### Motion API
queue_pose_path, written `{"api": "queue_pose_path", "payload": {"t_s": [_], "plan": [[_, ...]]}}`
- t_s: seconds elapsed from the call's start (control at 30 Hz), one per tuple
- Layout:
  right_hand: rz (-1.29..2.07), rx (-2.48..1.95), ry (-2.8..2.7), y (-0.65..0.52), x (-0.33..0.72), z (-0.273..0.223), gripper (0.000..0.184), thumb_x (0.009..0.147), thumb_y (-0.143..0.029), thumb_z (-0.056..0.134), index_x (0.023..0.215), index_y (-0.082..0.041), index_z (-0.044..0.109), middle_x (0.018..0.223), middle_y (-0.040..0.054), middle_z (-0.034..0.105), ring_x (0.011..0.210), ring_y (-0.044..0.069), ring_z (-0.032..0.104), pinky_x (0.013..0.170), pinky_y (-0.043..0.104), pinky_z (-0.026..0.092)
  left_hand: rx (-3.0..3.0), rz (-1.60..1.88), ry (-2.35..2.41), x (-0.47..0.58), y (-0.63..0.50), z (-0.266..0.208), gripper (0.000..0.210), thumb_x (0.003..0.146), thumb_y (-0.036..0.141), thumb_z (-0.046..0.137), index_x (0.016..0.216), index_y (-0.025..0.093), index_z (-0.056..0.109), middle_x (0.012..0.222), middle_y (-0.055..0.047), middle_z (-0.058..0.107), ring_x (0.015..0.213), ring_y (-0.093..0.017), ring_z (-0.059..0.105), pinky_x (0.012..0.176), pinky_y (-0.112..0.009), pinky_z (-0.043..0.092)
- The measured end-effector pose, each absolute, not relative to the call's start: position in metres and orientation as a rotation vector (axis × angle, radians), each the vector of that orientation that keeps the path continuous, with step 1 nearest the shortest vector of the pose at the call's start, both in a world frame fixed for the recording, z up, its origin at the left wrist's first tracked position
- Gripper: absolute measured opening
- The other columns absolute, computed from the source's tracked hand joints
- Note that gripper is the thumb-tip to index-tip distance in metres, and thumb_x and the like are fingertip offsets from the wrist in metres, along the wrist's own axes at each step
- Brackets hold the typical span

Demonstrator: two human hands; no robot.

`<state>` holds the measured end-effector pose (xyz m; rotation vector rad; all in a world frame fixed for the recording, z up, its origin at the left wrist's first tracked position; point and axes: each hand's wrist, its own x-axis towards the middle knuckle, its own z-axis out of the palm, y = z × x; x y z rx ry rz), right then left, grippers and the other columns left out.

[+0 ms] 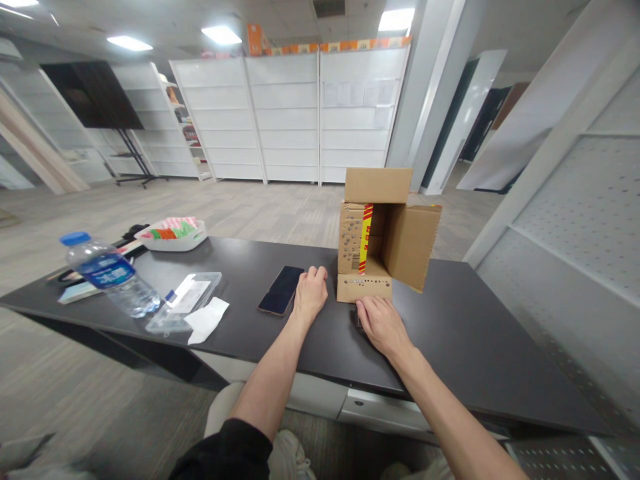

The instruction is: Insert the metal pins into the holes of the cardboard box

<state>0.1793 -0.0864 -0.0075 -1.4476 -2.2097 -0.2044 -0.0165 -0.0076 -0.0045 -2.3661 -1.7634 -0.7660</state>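
Note:
An open cardboard box (350,240) stands on its side on the dark table, its opening towards me. Small grey dots and a row of holes mark its left side and lower flap (363,288). My right hand (384,325) lies just in front of that flap, fingers bent over a small dark object (359,321) that is mostly hidden under the palm. To the left, my left hand (311,293) rests on the table with its fingers curled together; what they hold, if anything, is hidden. A black smartphone (281,291) lies flat right beside it.
Further left are a white paper piece (207,321), a clear plastic case (190,293), a water bottle (113,273) leaning over and a white tray (187,243) with colourful packets. A perforated white panel (585,200) rises on the right. Drawers (375,408) sit under the table's front edge.

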Motion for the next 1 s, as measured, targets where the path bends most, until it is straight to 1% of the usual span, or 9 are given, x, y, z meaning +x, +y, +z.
{"api": "queue_pose_path", "payload": {"t_s": [0.17,0.47,0.57,0.8,1.0], "plan": [[-0.191,-1.449,-2.161,-0.079,0.18,-0.011,0.038,0.106,-0.029,0.029,0.092,-0.017,0.061,0.084,0.0085,0.068,0.081,0.022,0.061,0.077,0.032,0.037,-2.38,-0.769,-1.768,-0.016,-0.008,-0.004,0.023,0.091,0.009,0.04,0.099,0.022,0.057,0.098,-0.006,0.059,0.092,-0.019,0.059,0.092,-0.033,0.043],[-0.175,-1.504,-2.079,-0.073,0.182,-0.014,0.036,0.105,-0.031,0.031,0.093,-0.019,0.063,0.086,0.0091,0.071,0.079,0.022,0.064,0.076,0.032,0.043,-2.372,-0.772,-1.781,-0.017,-0.007,-0.005,0.024,0.091,0.009,0.04,0.1,0.022,0.057,0.097,-0.006,0.058,0.091,-0.019,0.059,0.092,-0.033,0.043],[-0.133,-1.516,-2.064,-0.072,0.182,-0.013,0.033,0.104,-0.032,0.034,0.093,-0.019,0.062,0.086,0.0094,0.071,0.081,0.023,0.065,0.076,0.032,0.044,-2.372,-0.773,-1.769,-0.016,-0.007,-0.005,0.024,0.09,0.008,0.04,0.099,0.022,0.057,0.097,-0.006,0.058,0.09,-0.019,0.058,0.091,-0.032,0.043],[-0.049,-1.501,-2.054,-0.072,0.183,-0.014,0.019,0.1,-0.028,0.044,0.098,-0.02,0.061,0.092,0.0086,0.072,0.086,0.023,0.067,0.077,0.031,0.047,-2.38,-0.756,-1.778,-0.016,-0.007,-0.005,0.022,0.091,0.009,0.04,0.099,0.022,0.056,0.098,-0.006,0.058,0.093,-0.019,0.058,0.092,-0.033,0.043],[0.021,-1.473,-1.99,-0.072,0.184,-0.017,0.022,0.099,-0.03,0.041,0.101,-0.02,0.06,0.093,0.0089,0.072,0.086,0.024,0.068,0.078,0.033,0.048,-2.38,-0.749,-1.794,-0.016,-0.008,-0.004,0.023,0.091,0.009,0.039,0.098,0.023,0.056,0.098,-0.006,0.058,0.093,-0.019,0.059,0.093,-0.033,0.043]]}}
